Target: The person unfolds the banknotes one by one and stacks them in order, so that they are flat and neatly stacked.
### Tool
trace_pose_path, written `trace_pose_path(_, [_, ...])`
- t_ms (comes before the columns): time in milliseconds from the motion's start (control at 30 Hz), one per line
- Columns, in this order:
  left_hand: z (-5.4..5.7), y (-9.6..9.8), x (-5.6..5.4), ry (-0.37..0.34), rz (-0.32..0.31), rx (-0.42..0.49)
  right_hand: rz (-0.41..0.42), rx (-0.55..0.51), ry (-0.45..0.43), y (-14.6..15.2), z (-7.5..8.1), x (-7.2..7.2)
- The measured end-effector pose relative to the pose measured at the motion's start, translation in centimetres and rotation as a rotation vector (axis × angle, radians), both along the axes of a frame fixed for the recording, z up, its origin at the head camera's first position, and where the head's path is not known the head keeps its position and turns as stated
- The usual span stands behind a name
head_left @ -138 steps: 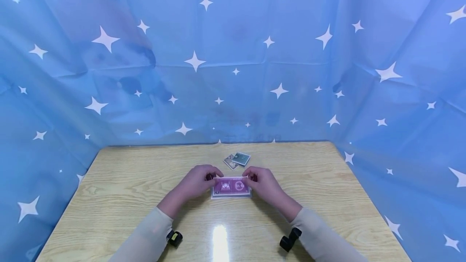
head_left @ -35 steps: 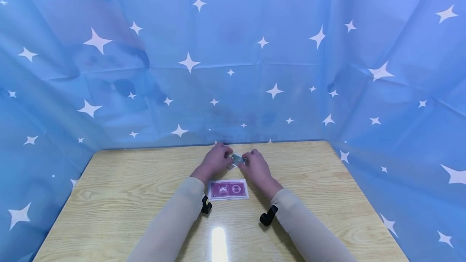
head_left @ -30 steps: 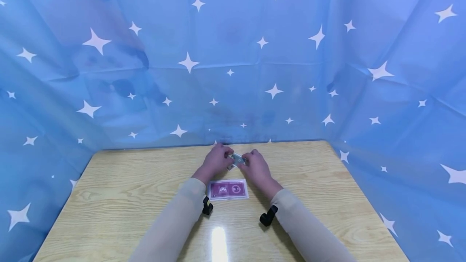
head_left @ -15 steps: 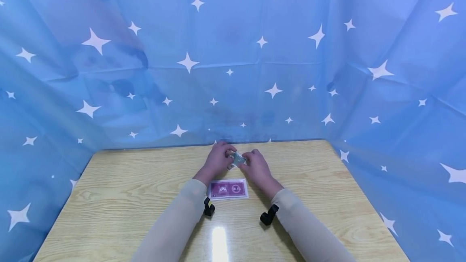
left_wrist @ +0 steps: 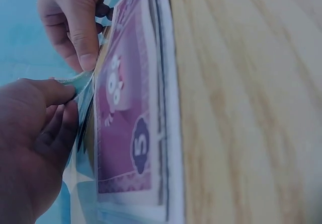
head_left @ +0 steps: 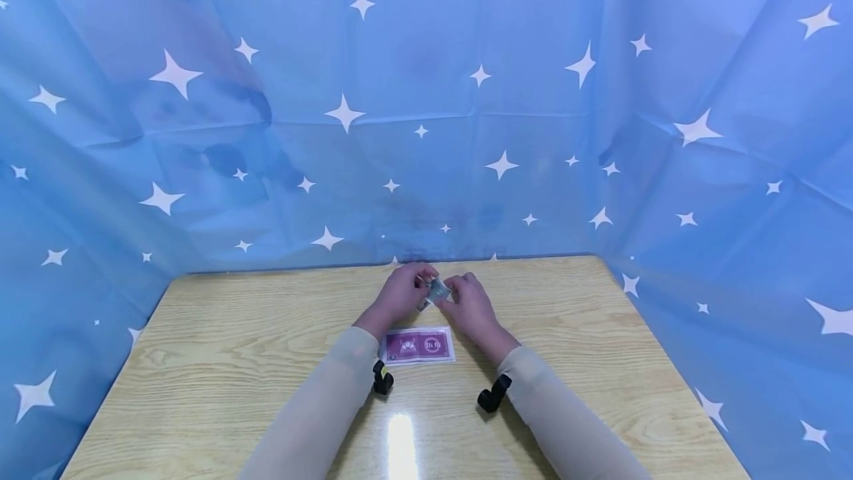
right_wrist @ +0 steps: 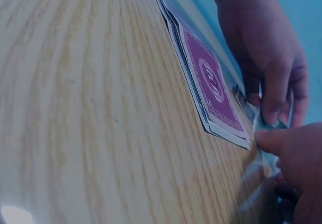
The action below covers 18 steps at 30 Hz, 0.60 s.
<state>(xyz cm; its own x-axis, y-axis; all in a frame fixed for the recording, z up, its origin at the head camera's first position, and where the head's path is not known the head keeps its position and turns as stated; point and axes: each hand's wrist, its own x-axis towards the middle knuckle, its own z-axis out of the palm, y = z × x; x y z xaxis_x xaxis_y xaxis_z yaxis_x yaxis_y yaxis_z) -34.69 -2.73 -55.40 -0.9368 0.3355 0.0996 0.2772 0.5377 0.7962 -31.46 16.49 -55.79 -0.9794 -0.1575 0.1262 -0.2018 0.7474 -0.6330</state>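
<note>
A small green play banknote is held between both hands toward the back of the table. My left hand pinches its left side between thumb and fingers; in the left wrist view the green note looks bent at that pinch. On its right side, my right hand grips with thumb and forefinger. A second, brownish note shows partly below it, mostly hidden by the left hand. Nearer the body lies a stack of purple play banknotes marked 5, touched by neither hand.
The wood-grain table carries a bright light reflection at the front. Behind and beside it hangs a blue curtain with white stars. A black wrist camera sits on the right sleeve, another camera on the left.
Both hands have left the purple stack and reached farther back to grip the green note. Over the last second the left fingers have shifted slightly right, and the green note's visible outline has changed.
</note>
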Motion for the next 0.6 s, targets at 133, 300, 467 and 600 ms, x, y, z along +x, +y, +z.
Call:
trace_pose_path(133, [0.1, 0.0, 0.3, 0.010, 0.003, 0.047, -0.005, -0.048, 0.015, 0.2, -0.2, 0.1])
trace_pose_path(300, [0.2, -0.1, 0.7, -0.011, 0.022, 0.149, -0.019, -0.201, 0.044, 0.6, -0.1, 0.4])
trace_pose_path(467, [0.4, -0.1, 1.3, -0.044, 0.046, 0.206, -0.049, -0.350, 0.024, 0.8, 0.5, 0.6])
trace_pose_path(600, [0.8, -0.1, 1.9, -0.052, 0.056, 0.224, -0.061, -0.421, 0.004, 0.8, 1.2, 1.0])
